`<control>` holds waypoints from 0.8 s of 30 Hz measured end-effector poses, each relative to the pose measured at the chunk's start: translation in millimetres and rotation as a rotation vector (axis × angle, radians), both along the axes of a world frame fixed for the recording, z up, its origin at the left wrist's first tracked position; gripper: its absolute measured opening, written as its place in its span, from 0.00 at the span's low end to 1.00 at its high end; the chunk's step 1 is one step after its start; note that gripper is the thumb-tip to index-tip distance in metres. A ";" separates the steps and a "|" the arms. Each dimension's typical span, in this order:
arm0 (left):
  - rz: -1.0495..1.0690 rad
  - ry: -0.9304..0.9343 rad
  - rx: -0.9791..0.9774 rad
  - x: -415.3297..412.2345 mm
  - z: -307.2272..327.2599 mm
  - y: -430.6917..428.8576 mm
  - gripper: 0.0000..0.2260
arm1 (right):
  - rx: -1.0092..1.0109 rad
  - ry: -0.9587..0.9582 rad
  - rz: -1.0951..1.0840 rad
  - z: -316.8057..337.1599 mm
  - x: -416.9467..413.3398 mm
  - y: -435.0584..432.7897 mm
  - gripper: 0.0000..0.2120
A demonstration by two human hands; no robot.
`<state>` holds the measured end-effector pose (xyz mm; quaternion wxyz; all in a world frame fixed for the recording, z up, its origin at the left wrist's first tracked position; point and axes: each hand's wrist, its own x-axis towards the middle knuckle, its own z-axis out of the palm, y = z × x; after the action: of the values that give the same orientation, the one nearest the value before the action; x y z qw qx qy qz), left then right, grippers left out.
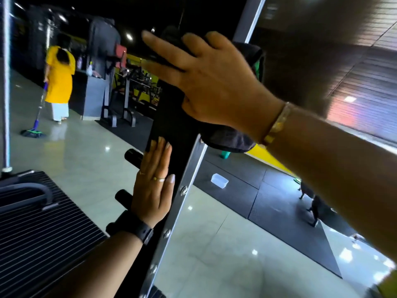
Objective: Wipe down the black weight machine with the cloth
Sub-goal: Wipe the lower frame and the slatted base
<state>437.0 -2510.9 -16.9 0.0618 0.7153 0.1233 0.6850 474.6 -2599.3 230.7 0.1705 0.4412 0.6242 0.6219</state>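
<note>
Back left there's a person in a yellow top (60,76) holding a mop (33,132) on the shiny floor tiles (86,151). A clear plastic tub (219,181) sits on the black floor mats (242,168), and a ribbed black platform (43,244) is lower left.

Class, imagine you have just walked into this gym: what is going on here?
A person is wiping the upright panel of the black weight machine. The right hand presses a dark cloth flat against the panel high up, fingers straight. The left hand rests flat on the same panel lower down, beside its silver edge rail. In the background, another person in yellow holds a mop on the floor.
</note>
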 end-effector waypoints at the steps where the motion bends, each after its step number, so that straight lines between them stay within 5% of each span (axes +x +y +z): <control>1: -0.003 -0.003 -0.007 0.0 0.1 -0.3 0.23 | 0.026 0.026 0.000 -8.7 -4.9 5.3 0.30; 8: -0.016 -0.002 -0.029 0.6 -13.0 0.2 0.23 | -0.026 -0.164 -0.015 -65.1 10.5 3.7 0.25; 12: -0.007 0.016 -0.025 -1.8 -25.7 -1.6 0.22 | -0.016 -0.074 0.100 -55.7 27.3 -6.3 0.27; 16: 0.006 0.031 -0.040 -1.6 -34.1 -0.6 0.23 | 0.039 0.079 -0.024 -58.7 7.7 2.0 0.27; 21: 0.021 0.038 -0.043 -2.5 -47.9 -3.0 0.24 | 0.023 -0.053 -0.099 -100.7 -2.2 8.2 0.27; 24: 0.036 0.059 -0.046 -4.3 -62.8 -2.5 0.24 | -0.080 -0.076 0.045 -109.4 14.6 -1.2 0.24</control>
<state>432.7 -2513.4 -79.7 0.0622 0.7313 0.1538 0.6616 489.2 -2600.5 121.3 0.1977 0.3960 0.6512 0.6164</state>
